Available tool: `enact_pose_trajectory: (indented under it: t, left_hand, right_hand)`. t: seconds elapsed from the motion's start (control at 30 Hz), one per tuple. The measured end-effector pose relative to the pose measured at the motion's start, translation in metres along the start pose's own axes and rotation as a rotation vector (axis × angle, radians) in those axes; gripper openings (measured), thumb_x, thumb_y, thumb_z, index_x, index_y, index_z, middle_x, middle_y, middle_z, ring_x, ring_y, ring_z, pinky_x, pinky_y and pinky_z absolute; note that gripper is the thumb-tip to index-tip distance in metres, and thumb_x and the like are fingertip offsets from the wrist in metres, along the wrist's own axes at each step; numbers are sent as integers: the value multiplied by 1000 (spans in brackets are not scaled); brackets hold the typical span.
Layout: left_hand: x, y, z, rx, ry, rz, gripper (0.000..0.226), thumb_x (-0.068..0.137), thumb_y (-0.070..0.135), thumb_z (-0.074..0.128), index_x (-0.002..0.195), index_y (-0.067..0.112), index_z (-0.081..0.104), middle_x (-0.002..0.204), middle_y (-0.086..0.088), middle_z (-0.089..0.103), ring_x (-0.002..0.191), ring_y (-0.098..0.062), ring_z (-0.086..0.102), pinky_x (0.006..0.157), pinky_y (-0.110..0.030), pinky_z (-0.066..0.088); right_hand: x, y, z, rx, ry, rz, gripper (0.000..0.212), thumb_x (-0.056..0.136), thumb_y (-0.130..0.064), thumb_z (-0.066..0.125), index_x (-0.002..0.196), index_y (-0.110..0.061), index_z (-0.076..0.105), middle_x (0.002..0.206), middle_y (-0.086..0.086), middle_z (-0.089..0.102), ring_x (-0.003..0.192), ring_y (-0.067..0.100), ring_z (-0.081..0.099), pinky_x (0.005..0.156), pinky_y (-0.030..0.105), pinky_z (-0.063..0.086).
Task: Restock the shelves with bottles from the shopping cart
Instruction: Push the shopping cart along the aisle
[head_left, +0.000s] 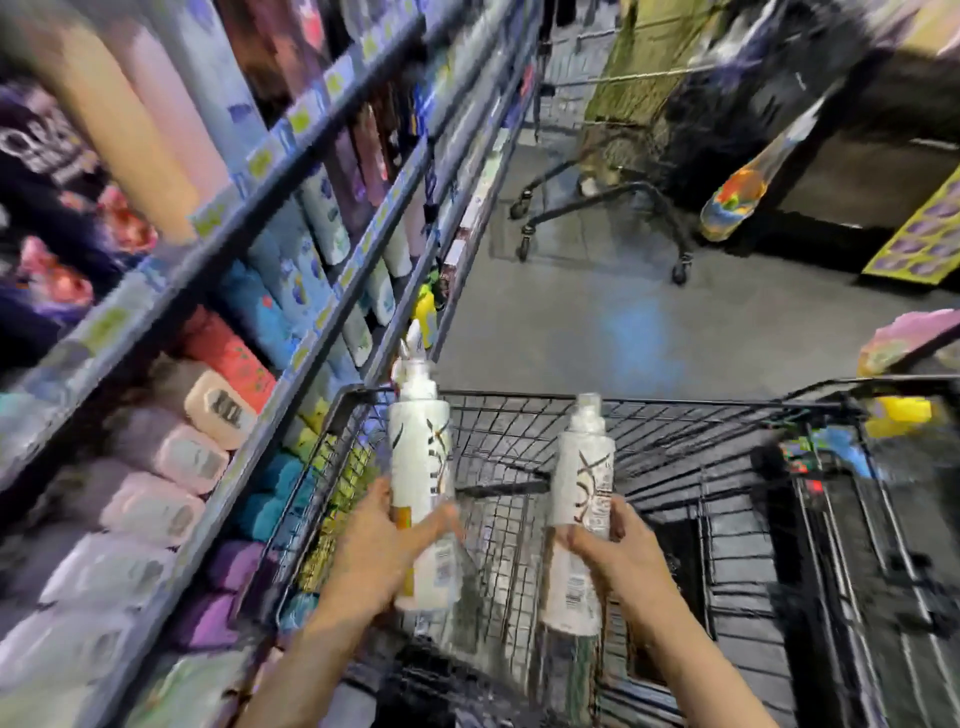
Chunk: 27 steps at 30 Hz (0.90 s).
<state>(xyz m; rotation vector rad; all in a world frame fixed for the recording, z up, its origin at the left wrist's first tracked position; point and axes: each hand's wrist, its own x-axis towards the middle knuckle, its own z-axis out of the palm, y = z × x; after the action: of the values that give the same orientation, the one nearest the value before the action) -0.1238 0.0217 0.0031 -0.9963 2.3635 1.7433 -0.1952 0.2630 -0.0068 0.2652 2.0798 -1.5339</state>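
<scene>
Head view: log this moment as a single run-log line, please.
left hand: holds white bottle | right hand: holds second white bottle | both above cart | shelves to left | placing not yet done

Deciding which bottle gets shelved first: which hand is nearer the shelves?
Left. The left hand holds its bottle beside the shelves at the cart's left edge; the right hand is mid-cart, farther away.
</scene>
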Motion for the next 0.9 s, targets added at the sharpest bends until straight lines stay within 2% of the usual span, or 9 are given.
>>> enact_pose_trajectory:
  t: [0.07,0.13,0.2,0.27,0.47,0.57,0.7,0.8,0.9]
  left_hand:
    - [-38,0,-2,-46,102,12,45,69,27,84,104,28,56,90,16,66,69,14,61,55,-7,44]
    - [-68,-7,-3,-97,197,-2,39,69,16,84,97,24,59,85,14,67,63,16,60,51,-3,42]
    - [-115,-17,-4,-146,336,-34,35,68,8,84,85,24,58,73,14,67,56,16,58,48,-2,40]
    - [-163,-30,-4,-179,460,-77,36,68,7,83,81,28,56,63,20,65,55,16,58,48,-1,39]
    - [-321,-79,-11,-318,754,-301,45,71,25,82,110,18,61,99,2,70,82,-6,64,58,-13,42]
    - [-400,-97,-11,-349,961,-385,46,70,24,83,108,18,58,93,3,66,76,5,56,53,-11,38]
    - [-494,-122,-4,-390,1198,-443,42,70,14,83,106,8,62,88,-3,69,71,0,58,51,-13,42]
    - [-561,-139,8,-435,1361,-475,41,72,14,82,106,12,59,81,6,66,68,7,54,49,-7,42]
    - [-631,-155,25,-507,1476,-491,40,74,11,80,108,9,61,84,0,68,70,-2,59,48,-9,43]
  right_hand:
    - [-13,-6,-10,-28,-73,-61,68,66,-22,87,123,-11,52,94,-6,73,76,6,70,58,15,51]
    - [-20,-8,-14,-87,-134,-106,85,61,-34,88,132,-12,48,111,0,68,91,12,67,71,24,55]
    - [-35,-9,-13,-141,-230,-149,76,68,-30,85,133,-14,48,115,1,66,93,13,67,77,28,56]
    - [-53,-8,-7,-186,-337,-196,58,72,-24,82,122,-21,54,103,-6,69,80,1,68,63,16,51]
    - [-135,4,43,-342,-740,-272,44,75,-13,80,108,-28,55,102,-6,70,83,2,68,63,11,50]
    - [-185,17,78,-417,-943,-333,38,75,-1,77,98,-23,58,97,-3,71,72,-5,66,59,8,47]
    - [-264,40,118,-463,-1191,-400,40,73,-4,79,99,-25,59,88,-13,72,75,-5,67,59,8,47]
    - [-331,62,143,-508,-1340,-453,43,71,-7,81,106,-22,59,95,-8,73,85,5,69,68,15,52]
    - [-401,90,157,-557,-1460,-486,48,70,-6,82,112,-13,59,107,4,71,98,19,68,87,36,55]
